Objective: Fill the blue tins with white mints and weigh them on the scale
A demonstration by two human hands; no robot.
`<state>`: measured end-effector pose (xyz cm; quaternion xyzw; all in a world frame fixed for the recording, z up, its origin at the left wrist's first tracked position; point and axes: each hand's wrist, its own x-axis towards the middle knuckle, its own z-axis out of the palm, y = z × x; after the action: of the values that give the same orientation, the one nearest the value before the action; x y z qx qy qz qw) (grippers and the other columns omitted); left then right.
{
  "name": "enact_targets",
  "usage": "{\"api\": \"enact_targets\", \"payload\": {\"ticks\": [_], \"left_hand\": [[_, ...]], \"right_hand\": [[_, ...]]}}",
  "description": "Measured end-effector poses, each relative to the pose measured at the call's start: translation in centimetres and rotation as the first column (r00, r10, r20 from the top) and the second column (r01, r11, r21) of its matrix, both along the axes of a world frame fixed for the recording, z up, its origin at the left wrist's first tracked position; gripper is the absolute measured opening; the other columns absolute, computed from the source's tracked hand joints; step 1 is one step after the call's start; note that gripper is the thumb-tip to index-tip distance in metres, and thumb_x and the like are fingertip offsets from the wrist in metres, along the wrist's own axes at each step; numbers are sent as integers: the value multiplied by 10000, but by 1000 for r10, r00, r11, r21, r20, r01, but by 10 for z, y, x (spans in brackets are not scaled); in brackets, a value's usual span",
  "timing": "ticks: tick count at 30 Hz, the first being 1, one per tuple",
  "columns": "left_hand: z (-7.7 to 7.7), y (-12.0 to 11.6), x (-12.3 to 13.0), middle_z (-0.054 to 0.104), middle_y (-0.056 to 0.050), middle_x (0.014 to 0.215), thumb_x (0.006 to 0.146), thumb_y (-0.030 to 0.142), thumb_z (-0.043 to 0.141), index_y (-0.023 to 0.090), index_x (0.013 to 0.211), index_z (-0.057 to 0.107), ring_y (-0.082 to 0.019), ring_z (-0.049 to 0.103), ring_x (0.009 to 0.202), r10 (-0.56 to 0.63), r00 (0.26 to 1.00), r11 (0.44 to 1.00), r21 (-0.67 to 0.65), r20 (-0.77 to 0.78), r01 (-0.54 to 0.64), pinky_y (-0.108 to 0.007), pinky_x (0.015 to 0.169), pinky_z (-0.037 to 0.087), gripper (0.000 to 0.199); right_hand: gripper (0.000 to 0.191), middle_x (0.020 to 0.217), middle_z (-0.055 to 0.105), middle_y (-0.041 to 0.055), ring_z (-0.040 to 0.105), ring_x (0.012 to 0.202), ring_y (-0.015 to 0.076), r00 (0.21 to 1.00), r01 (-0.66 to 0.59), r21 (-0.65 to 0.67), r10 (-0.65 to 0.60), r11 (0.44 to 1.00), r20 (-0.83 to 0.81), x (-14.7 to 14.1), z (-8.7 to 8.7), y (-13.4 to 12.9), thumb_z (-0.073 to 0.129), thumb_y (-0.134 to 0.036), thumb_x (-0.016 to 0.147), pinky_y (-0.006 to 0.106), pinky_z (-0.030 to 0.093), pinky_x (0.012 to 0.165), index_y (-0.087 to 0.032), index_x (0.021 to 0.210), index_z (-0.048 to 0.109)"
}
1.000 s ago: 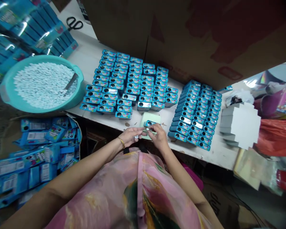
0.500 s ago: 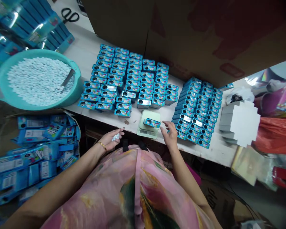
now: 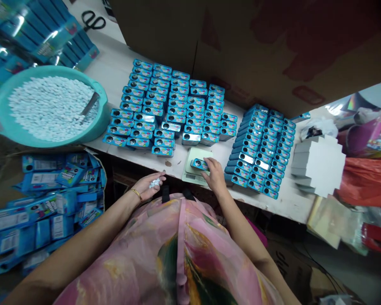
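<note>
White table (image 3: 109, 63), cardboard box (image 3: 238, 51) behind tins (image 3: 178, 96)

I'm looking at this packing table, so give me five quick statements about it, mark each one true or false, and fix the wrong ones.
1. The left hand holds small white pieces. True.
2. A utensil handle sticks out of the white pieces in the turquoise basin. True.
3. The right hand is inside the basin. False: it is at one end of the blue tin on the pale green scale.
4. The scissors lie between the two groups of tins. False: they lie at the table's far left, beyond the basin.
5. Blue packets lie jumbled in an open carton. True.
</note>
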<state>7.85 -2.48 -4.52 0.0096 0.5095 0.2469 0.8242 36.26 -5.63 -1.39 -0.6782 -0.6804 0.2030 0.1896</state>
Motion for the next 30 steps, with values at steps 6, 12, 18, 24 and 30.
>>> {"api": "enact_targets", "payload": {"ticks": [6, 12, 18, 24, 30], "left_hand": [[-1, 2, 1, 606, -88, 752, 728, 65, 564, 67, 928, 599, -69, 537, 535, -4, 1000, 1000, 30, -27, 5, -120, 360, 371, 204], [-7, 2, -5, 611, -88, 761, 725, 40, 549, 81, 939, 601, -70, 542, 532, 13, 998, 999, 52, -61, -10, -115, 350, 368, 224], [-8, 1, -9, 622, -95, 757, 726, 39, 545, 97, 937, 605, -78, 552, 530, 26, 994, 999, 45, -108, -22, -116, 345, 374, 227], [-4, 6, -6, 620, -79, 761, 732, 19, 513, 123, 944, 604, -75, 555, 510, 30, 989, 999, -9, -145, -32, -113, 338, 382, 254], [-3, 18, 12, 603, -77, 740, 742, 26, 510, 106, 941, 592, -71, 546, 502, -44, 990, 999, -27, -135, 41, -112, 330, 371, 231]], "right_hand": [[407, 1100, 512, 80, 432, 991, 230, 995, 49, 73, -55, 996, 87, 35, 9, 18, 480, -198, 774, 359, 375, 878, -193, 1180, 449], [391, 1076, 517, 104, 435, 977, 238, 956, 193, 150, -220, 970, 191, 92, -7, 61, 462, -136, 740, 363, 384, 856, -154, 1129, 490], [418, 1136, 491, 116, 447, 1029, 209, 956, 251, 133, -267, 959, 123, 103, -37, 98, 453, -107, 727, 344, 390, 873, -132, 1142, 496], [285, 1065, 514, 94, 434, 1006, 217, 916, 290, 276, -350, 916, 197, 123, 3, 26, 464, -225, 793, 387, 370, 868, -178, 1057, 557], [160, 1031, 534, 75, 426, 966, 237, 875, 173, 57, -180, 983, 449, 105, 10, -70, 559, -294, 766, 383, 359, 788, -245, 906, 620]]}}
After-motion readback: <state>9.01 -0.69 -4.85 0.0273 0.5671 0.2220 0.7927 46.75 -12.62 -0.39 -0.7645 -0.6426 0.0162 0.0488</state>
